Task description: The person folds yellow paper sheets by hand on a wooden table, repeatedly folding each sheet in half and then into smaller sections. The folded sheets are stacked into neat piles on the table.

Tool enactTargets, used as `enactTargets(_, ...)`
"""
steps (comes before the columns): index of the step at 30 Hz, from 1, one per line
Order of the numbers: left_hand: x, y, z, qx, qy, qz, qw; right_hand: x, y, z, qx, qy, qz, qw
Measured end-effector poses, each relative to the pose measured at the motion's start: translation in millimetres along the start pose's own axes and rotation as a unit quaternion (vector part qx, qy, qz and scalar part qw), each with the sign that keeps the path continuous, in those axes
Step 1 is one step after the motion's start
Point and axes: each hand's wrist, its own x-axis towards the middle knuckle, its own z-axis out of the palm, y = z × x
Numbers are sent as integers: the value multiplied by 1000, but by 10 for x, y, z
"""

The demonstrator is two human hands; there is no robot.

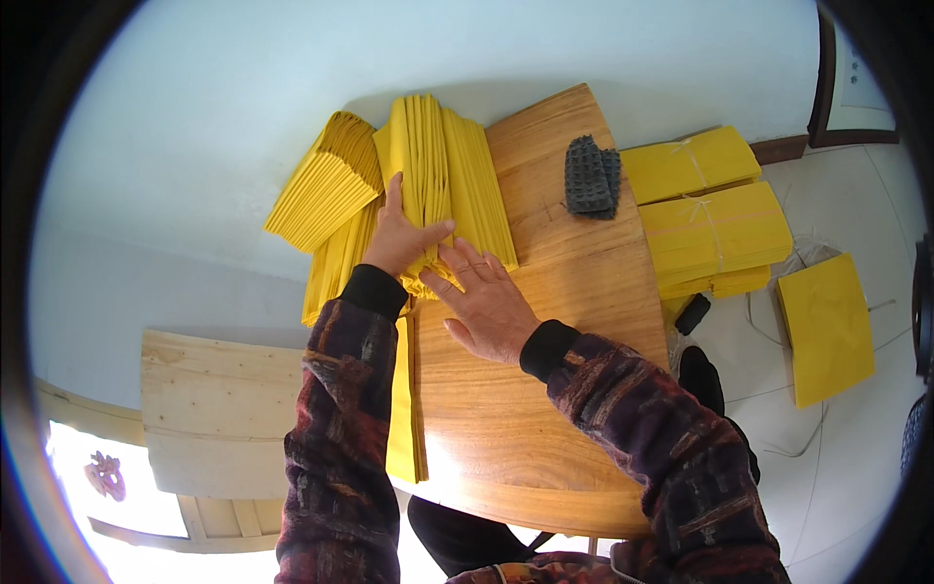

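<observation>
Toward the far left of the bench (516,419), by the wall (243,97), stand folded yellow stacks (420,146); the left hand (399,237) reaches over them, thumb and forefinger apart; the right hand (494,310) angles in below, grip parted.

Left hand (399,241): spread, index finger toward 12 o'clock, thumb toward 2.
Left forearm (342,448): sleeved, from 7 o'clock, nearly upright.
Right hand (491,310): open, back uppermost, fingers fanned toward 10 to 11.
Right forearm (662,438): sleeved, from 5 o'clock, slanting toward 10.
</observation>
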Motion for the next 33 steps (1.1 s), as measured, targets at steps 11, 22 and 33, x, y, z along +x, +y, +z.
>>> enactTargets(11,57,-147,-6,38,4,-10,999,0,158,-52,37,86,178,980)
enactTargets(22,77,-275,-71,-18,-27,-12,999,6,90,-67,40,53,175,982)
enactTargets(33,-47,96,120,192,30,-2,981,-22,8,127,-68,36,23,997)
